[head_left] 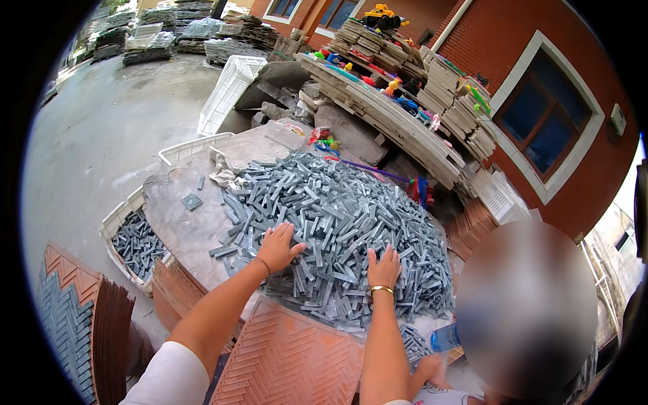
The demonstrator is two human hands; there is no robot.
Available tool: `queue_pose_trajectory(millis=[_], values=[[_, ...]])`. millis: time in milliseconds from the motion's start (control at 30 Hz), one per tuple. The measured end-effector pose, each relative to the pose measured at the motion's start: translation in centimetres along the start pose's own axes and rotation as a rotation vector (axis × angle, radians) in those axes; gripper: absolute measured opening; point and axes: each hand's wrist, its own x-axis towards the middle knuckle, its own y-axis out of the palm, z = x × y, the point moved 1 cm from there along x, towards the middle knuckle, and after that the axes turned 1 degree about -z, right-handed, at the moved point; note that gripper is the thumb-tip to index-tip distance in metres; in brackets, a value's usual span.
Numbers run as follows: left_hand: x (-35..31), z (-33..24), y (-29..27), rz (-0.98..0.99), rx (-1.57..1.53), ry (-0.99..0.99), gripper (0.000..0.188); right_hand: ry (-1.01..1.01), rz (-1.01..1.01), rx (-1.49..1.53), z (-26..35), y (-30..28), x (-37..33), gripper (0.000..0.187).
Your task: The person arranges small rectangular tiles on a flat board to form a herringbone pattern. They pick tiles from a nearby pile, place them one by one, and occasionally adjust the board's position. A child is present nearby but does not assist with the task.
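A large heap of small grey stone strips [337,223] covers the table before me. My left hand [278,248] lies palm down on the heap's near left side, fingers stretched and thumb apart, gripping nothing visible. To its right, my right hand [383,268] rests on the strips too, with its fingers extended upward and its palm side hidden. Between my forearms sits an orange-brown tray [290,358] with a herringbone pattern of slots, its visible slots unfilled. A dark bracelet is on my left wrist and a gold-coloured bangle on my right.
At lower left, a herringbone tray partly filled with strips [64,331] tops a stack. A white crate [108,229] holds more strips. At right is another person, with a hand [430,370] near a blue object [444,337]. Behind, toys lie on stacked slabs [398,121].
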Motion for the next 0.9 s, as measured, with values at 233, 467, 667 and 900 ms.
queue_pose_trajectory(millis=[233,467,667,900], values=[[0.4,-1.6,1.8,0.000,-0.008,0.039,0.068,-0.151,0.066,0.173,-1.7,0.3,-0.2,0.075],[-2.0,-3.1,-0.7,0.045,-0.268,-0.011,0.073,-0.285,0.116,0.441,2.5,-1.8,-4.0,0.080],[-1.2,-3.7,0.7,0.058,-0.227,-0.003,0.081,-0.169,0.054,0.185,3.0,-0.5,-3.7,0.090],[-3.6,-4.1,1.9,0.022,-0.262,0.051,0.084,-0.328,0.074,0.261,2.7,-1.1,-5.3,0.087]])
